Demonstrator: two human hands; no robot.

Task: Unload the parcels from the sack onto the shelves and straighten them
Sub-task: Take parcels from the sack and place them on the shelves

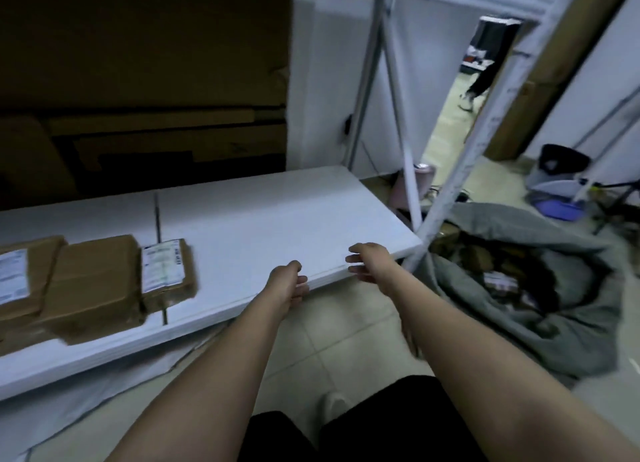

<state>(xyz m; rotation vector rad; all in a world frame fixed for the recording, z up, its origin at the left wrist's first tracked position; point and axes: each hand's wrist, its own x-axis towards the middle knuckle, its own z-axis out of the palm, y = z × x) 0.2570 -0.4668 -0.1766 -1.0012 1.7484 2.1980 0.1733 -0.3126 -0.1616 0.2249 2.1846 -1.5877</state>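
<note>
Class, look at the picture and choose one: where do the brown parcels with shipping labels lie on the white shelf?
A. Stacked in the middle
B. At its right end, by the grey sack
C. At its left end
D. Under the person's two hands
C: the brown parcels crowd the left end of the white shelf, whose right part is bare.

Dim room with pale floor tiles (349, 343) and white walls (322, 80). Flattened brown cardboard (145, 80) leans behind the white metal rack (485, 122). A doorway (474, 90) opens onto a brighter space; a dark bin (562, 160) stands at right
</note>
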